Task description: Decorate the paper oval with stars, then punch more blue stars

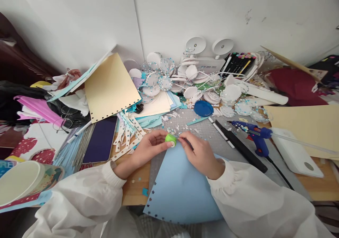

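My left hand (pixel 152 145) is closed around a small green and white craft punch (pixel 171 140), its thumb against the near side. Fingertips of my right hand (pixel 199 154) pinch at the top corner of a light blue paper sheet (pixel 185 192), right beside the punch. Small flower-shaped holes run along the sheet's left and bottom edges. The sheet slopes down over the table's front edge. Whether its corner sits inside the punch's slot is hidden by my fingers.
Paper scraps litter the grey cutting mat (pixel 169 123). Right are a black stick-like tool (pixel 241 146), a blue glue gun (pixel 255 133) and a white box (pixel 296 153). Left lie a phone (pixel 100 139), punched strips (pixel 127 135) and a paper cup (pixel 23 181). Beaded white discs (pixel 159 75) crowd the back.
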### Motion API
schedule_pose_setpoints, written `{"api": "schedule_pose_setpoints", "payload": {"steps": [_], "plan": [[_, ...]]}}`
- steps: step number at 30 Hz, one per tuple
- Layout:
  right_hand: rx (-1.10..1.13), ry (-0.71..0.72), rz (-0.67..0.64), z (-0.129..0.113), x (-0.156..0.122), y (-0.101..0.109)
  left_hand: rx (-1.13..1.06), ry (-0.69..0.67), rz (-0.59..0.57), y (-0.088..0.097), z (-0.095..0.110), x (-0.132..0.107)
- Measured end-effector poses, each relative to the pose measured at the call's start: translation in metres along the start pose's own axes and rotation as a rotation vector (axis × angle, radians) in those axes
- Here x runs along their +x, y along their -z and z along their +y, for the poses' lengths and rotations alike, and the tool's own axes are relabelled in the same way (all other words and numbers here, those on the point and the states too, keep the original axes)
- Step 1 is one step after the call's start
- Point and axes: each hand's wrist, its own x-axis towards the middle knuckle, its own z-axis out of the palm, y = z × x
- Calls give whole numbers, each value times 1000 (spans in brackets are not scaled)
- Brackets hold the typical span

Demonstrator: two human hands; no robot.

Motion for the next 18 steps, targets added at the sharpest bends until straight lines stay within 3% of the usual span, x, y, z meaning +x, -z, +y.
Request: {"api": "schedule_pose_setpoints", "payload": {"steps": [4, 18], "plan": [[65, -56, -13, 3, 1, -2, 7, -5, -49, 0, -5, -2], [198, 65, -45, 15, -2, -8, 114, -61, -25, 2, -13, 0]]}}
